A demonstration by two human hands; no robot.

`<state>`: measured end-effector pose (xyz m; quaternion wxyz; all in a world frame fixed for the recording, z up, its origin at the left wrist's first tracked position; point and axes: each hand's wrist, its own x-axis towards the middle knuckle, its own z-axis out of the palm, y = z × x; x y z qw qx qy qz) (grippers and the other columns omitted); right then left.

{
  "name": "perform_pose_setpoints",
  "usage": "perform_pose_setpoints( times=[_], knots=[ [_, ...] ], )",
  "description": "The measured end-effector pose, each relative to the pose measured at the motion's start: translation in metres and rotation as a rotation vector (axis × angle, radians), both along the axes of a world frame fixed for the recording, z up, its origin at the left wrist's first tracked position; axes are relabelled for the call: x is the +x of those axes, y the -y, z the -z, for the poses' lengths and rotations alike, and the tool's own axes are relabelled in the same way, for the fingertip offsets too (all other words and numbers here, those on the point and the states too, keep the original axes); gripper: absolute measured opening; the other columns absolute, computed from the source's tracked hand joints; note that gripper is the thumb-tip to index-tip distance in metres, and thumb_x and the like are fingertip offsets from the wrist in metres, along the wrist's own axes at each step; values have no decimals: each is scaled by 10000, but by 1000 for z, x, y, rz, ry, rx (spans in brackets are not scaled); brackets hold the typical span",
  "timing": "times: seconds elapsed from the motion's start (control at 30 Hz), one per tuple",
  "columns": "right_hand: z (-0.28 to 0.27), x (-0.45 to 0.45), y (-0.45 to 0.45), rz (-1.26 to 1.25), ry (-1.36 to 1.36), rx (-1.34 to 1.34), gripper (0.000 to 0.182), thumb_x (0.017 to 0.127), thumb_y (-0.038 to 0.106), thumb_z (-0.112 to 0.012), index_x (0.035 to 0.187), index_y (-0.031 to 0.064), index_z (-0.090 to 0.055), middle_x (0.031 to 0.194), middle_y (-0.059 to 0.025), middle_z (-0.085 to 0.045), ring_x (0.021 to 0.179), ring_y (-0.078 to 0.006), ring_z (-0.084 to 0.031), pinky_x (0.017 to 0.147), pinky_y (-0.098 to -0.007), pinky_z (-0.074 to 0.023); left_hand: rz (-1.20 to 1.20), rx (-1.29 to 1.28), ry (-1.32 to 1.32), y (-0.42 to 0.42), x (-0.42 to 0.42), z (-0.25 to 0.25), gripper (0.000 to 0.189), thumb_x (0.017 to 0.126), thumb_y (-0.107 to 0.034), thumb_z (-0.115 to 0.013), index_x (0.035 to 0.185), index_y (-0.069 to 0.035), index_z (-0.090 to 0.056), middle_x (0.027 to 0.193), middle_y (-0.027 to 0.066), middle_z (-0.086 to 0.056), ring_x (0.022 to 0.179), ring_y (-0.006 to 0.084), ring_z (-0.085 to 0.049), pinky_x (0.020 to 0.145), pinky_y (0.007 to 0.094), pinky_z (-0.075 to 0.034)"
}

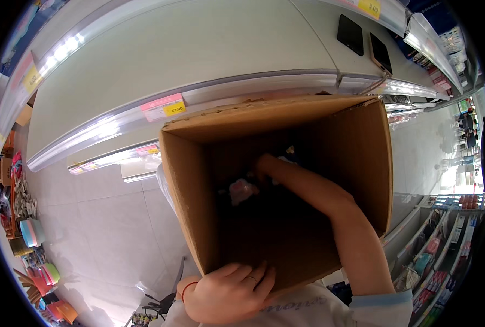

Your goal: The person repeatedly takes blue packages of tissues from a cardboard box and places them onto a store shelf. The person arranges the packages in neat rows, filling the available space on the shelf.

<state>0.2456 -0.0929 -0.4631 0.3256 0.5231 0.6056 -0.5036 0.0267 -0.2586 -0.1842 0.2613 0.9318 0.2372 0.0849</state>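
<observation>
A deep, open-topped cardboard box (354, 163) stands before me, tilted against the front of a shelf. My left hand (234, 290) curls over its near rim, fingers bent down inside; a ring and a red cord bracelet show on it. Reaching over the right side, my right arm goes down into the box. Its hand (265, 164) lies deep in shadow, so its fingers and anything in them are hard to make out. Beside that hand, in the dark bottom, is a small whitish-pink item (241, 191), perhaps wrapped in plastic. More pale pieces lie near the wrist.
Behind the box runs a pale store shelf (193, 53) with a price tag (164, 107) on its edge. Two phones, one black (350, 35) and one with a cable (381, 53), lie on it. Stocked shelves (430, 253) stand right; plastic tubs (32, 232) stand left.
</observation>
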Motion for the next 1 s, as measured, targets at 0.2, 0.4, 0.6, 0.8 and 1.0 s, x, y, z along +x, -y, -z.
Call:
perform_pose_setpoints(
  times=[0.2, 0.4, 0.6, 0.8, 1.0],
  knots=[
    [27, 10, -1, -23, -35, 94, 707, 685, 462, -824, 1237, 57, -647, 1308, -171, -594, 1203, -321, -559, 1000, -419, -478, -7, 34, -2, 1, 1, 1, 414, 802, -406, -672, 1007, -48, -696, 984, 70, -709, 784, 161, -639, 697, 283, -506],
    [32, 21, 16, -101, -89, 89, 711, 674, 444, -837, 1242, 61, -646, 1313, -165, -592, 1207, -318, -557, 1000, -422, -478, -29, 65, 18, 6, 2, 3, 387, 797, -384, -693, 981, -44, -701, 973, 78, -712, 754, 161, -634, 677, 275, -501],
    [38, 18, 50, -362, -88, -54, 716, 662, 425, -849, 1246, 65, -644, 1319, -158, -590, 1211, -315, -554, 1001, -424, -477, 23, 114, 22, 11, 4, 4, 380, 806, -365, -689, 991, -33, -697, 976, 89, -709, 753, 161, -629, 685, 276, -498],
    [50, -4, 36, -662, 25, 41, 723, 651, 407, -861, 1251, 69, -642, 1324, -151, -588, 1216, -312, -552, 1002, -427, -477, 59, 80, -46, 15, -1, -1, 383, 788, -332, -681, 1031, -35, -687, 1038, 94, -698, 804, 167, -632, 729, 286, -501],
    [47, -15, 35, -551, 96, 257, 746, 575, 295, -912, 1244, 93, -653, 1321, -131, -596, 1226, -308, -546, 1018, -431, -462, 23, 47, -49, 17, 0, -2, 401, 769, -324, -680, 1062, -50, -678, 1080, 85, -691, 834, 172, -632, 747, 293, -504]
  ],
)
